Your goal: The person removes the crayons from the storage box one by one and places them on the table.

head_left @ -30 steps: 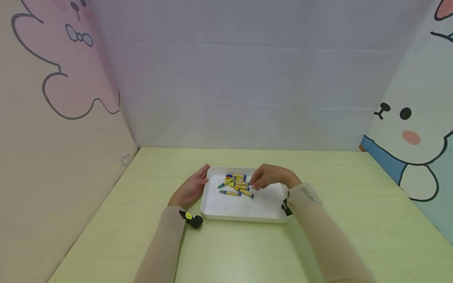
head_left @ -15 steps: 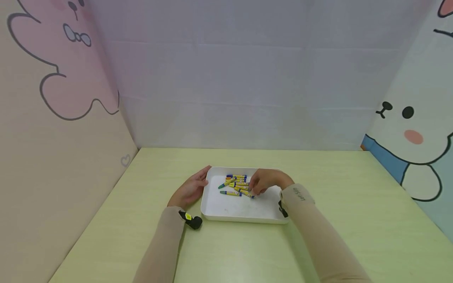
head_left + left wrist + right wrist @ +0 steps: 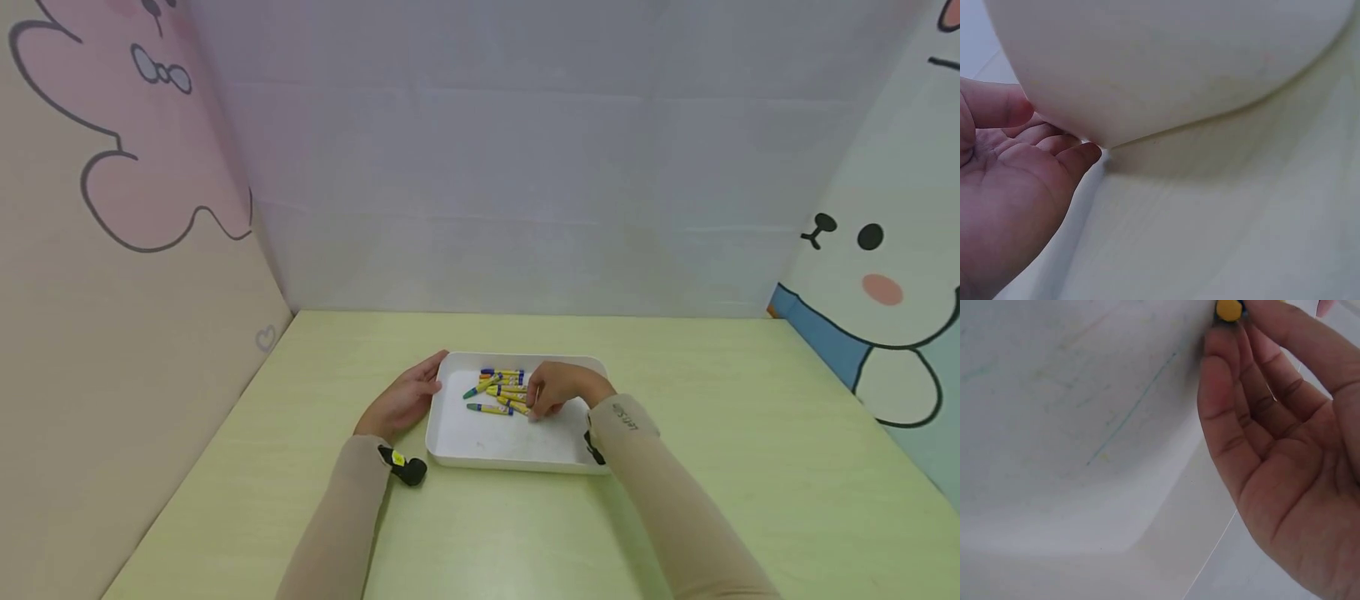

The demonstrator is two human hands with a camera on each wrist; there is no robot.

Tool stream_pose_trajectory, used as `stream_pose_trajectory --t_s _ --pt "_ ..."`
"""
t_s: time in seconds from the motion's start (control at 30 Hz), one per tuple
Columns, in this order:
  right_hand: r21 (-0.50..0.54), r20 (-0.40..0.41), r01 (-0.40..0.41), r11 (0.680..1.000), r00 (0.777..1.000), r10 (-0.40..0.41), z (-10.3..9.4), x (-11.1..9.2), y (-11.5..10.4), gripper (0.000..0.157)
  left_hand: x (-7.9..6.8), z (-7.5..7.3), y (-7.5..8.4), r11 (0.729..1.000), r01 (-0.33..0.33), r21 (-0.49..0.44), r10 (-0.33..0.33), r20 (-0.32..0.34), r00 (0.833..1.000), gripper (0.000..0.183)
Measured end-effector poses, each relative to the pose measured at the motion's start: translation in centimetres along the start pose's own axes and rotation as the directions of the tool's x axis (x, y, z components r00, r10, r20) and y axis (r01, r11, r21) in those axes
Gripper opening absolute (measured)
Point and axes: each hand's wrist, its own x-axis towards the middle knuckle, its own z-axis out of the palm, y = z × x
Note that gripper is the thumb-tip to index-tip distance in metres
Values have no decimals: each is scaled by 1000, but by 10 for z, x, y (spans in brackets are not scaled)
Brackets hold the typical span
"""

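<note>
In the head view a white rectangular tray (image 3: pixel 480 446) bears several yellow-wrapped crayons (image 3: pixel 489 409) with blue bands, grouped toward its back and middle. My left hand (image 3: pixel 399 407) holds the tray's left side; the left wrist view has the thumb (image 3: pixel 1004 106) against the outer wall and the other fingertips at its lower edge. Over the tray, my right hand (image 3: pixel 558 388) reaches down and pinches one crayon at its end. The right wrist view shows that crayon's round yellow end (image 3: pixel 1229 310) between thumb and fingers; its far part is out of frame.
The tray stands on a pale yellow-green table (image 3: pixel 495 533). A whitish cloth wall (image 3: pixel 480 208) rises behind, with cartoon-printed panels at left and right. Coloured crayon marks (image 3: pixel 1132 412) streak the tray's floor. Each wrist bears a small black camera (image 3: pixel 408 468).
My right hand has moved left and toward me, down onto the crayon at the right of the group, and now pinches it. The left hand keeps its hold on the tray.
</note>
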Motion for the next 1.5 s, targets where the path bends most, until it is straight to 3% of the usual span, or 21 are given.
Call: stream_pose_trajectory --t_s 0.2,0.7,1.13,1.5 --pt "13 -24 0 1000 1000 0 2 -1 0 11 0 0 0 1000 6 6 -6 -1 1000 68" --pt "-91 -47 23 996 999 -28 0 -10 -4 4 1 5 -2 1000 24 5 -24 -29 999 68" --pt "-127 -108 25 992 993 -39 -8 -25 -8 4 1 1 -2 1000 14 23 -14 -1 1000 69" --pt "-133 -138 134 982 979 -153 -26 -42 1 8 1 0 0 999 5 42 -5 3 1000 68"
